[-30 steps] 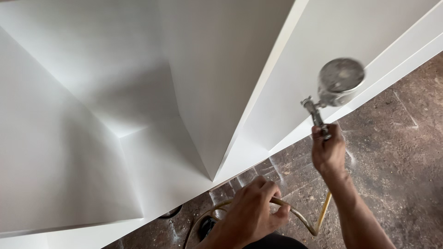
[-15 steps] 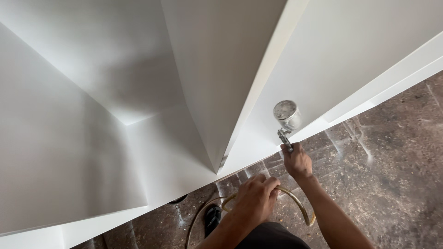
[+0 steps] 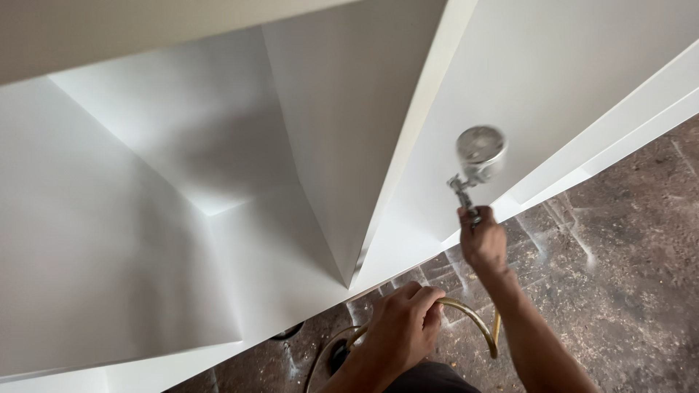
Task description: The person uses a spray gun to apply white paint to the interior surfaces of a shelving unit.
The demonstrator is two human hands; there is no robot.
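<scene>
Gripping: right hand (image 3: pixel 482 244) closed round spray gun (image 3: pixel 475 164) before white cabinet (image 3: pixel 349 145) — left hand (image 3: pixel 400 327) fisted on yellow hose (image 3: pixel 477 324) — over stone floor (image 3: pixel 626 240).

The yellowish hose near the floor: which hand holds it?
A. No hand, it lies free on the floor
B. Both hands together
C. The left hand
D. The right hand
C: the left hand is closed around the yellowish hose low in the picture, while the right hand is higher up and grips the metal spray gun in front of the white cabinet.
</scene>
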